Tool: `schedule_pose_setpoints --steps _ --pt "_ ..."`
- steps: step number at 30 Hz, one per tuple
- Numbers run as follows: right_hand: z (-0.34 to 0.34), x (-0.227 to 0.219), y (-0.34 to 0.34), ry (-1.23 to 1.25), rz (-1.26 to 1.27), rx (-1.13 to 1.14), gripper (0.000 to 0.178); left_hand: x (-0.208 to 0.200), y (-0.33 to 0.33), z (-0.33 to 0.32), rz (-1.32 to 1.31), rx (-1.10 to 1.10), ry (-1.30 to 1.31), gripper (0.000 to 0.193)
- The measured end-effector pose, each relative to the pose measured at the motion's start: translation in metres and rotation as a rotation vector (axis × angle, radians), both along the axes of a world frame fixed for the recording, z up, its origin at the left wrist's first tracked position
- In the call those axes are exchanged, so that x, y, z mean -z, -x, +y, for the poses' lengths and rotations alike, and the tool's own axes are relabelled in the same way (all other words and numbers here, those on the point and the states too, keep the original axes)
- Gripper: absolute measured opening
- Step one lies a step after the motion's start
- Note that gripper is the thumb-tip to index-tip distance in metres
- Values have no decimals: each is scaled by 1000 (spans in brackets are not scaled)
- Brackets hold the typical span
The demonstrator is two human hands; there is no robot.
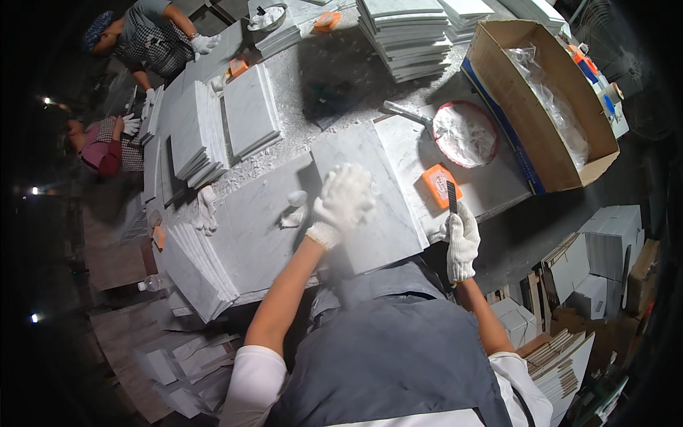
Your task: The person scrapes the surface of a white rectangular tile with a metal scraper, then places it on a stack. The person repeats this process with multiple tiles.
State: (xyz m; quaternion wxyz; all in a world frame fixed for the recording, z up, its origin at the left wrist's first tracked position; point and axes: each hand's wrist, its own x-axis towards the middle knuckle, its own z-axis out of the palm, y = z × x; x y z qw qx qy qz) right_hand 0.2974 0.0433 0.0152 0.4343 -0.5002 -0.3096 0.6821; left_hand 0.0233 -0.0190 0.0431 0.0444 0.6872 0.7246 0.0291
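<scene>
Head view: the left hand [346,196], blurred but seemingly spread, lies over the marble tile [391,224] mid-frame, probably wiping; right of centre, the right hand [462,245] grips a dark tool [452,197] (perhaps a scraper). Scraping next would need the tile steadied.

Bench, right end: a long, open, brown cardboard box [500,89] with a blue lower edge, crumpled clear plastic film [548,107] inside.
Bench, far side: a tall stack of pale grey stone tiles [407,39]; a small orange packet [327,21] nearby.
Bench, left side: a fanned stack of white-grey marbled tiles [196,270]; a limp white knit glove [205,211].
Co-workers: one person in a checked apron [158,53], another in a red-sleeved top [99,146], both gloved in white.
Beyond the cardboard box: a dim round fan [629,64].
Lower right: white cardboard cartons [610,235], stacked.
</scene>
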Motion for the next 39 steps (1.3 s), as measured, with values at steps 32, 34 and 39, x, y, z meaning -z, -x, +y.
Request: schedule_pose_setpoints --steps 32,34,39 --pt "7 -28 17 6 -280 -251 36 32 -9 -25 -35 231 -237 74" --pt "9 -32 33 -66 -363 -316 39 28 -30 -30 -88 274 -240 73" --pt "13 -47 78 -195 -510 -488 37 25 0 -17 2 -312 -276 69"
